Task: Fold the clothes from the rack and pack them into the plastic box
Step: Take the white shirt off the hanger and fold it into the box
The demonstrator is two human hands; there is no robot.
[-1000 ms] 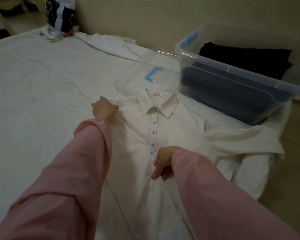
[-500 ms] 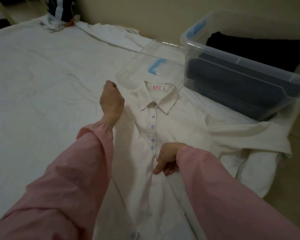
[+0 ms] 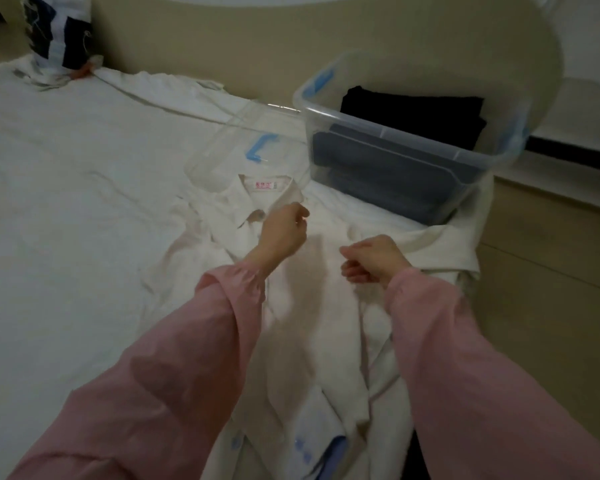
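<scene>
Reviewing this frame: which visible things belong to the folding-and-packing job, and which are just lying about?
Job: white shirt spread on the bed; plastic box; folded dark clothes already inside it.
Lying about: clear lid beside the box; patterned bag far back.

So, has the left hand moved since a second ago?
Yes. The left hand, gripping the shirt, crossed from left of its collar label to below and right of it, toward the plastic box.

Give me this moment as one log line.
left hand: pinches white collared button shirt near collar | right hand: curled over shirt, grip unclear | clear plastic box: holds dark folded clothes
</scene>
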